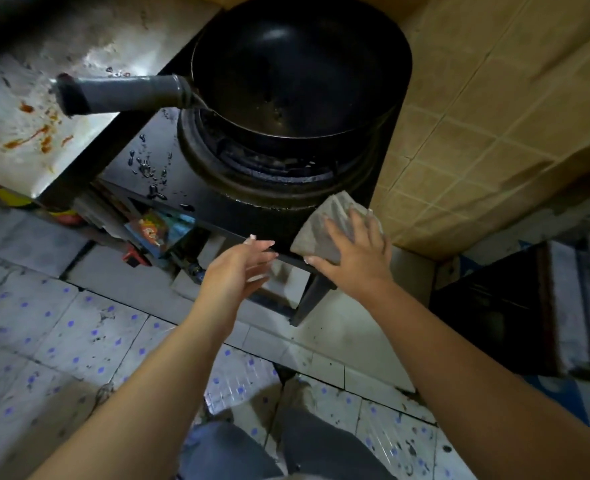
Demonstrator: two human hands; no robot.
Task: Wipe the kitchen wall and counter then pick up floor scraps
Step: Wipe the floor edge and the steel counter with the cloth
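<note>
step: wiping, near front corner of stove stand | right hand [355, 252] spread flat, pressing grey cloth [324, 226] onto the corner | left hand [241, 268] open, empty, cupped at the edge | tabletop [19, 109] at left shows red smears, unwiped | wall [494, 116] state unclear | floor [78, 334] specks left, pickup seemingly not begun

A wok [297, 64] sits on the stove [217, 188], counter [19, 109] left, tiled wall [494, 133] right.
</note>
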